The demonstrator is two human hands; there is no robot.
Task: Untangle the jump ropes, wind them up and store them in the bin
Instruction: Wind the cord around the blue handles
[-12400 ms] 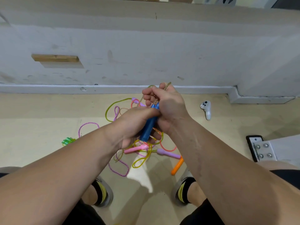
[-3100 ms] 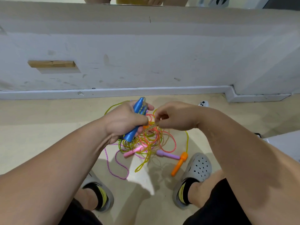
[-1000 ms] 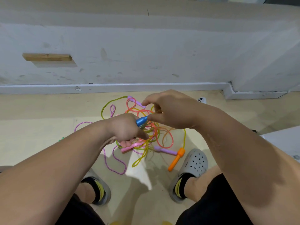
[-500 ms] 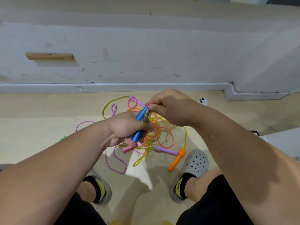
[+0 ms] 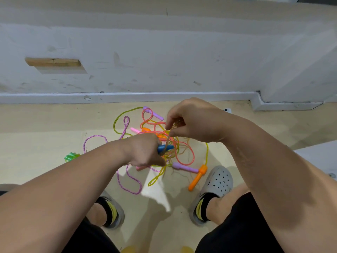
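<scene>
My left hand [image 5: 144, 152] grips the blue jump-rope handles [image 5: 165, 148], whose tips stick out to the right of my fist. My right hand [image 5: 193, 121] pinches the tan braided rope [image 5: 168, 137] just above them; the rope runs down to the handles. Below lies a tangle of ropes [image 5: 164, 141] on the floor: pink, yellow-green and purple cords with a purple handle [image 5: 185, 168], an orange handle [image 5: 197, 178], another purple handle [image 5: 153, 113] and a pink handle [image 5: 135, 130]. No bin is in view.
A green object [image 5: 71, 156] lies on the floor at the left. A white controller [image 5: 227, 110] peeks out behind my right wrist. My two feet in grey clogs [image 5: 215, 185] stand close to the pile. The white wall and skirting [image 5: 127, 96] close off the far side.
My left hand has turned the blue handles from upright to lying level, pointing right. My right hand has lifted a little and holds the rope above them.
</scene>
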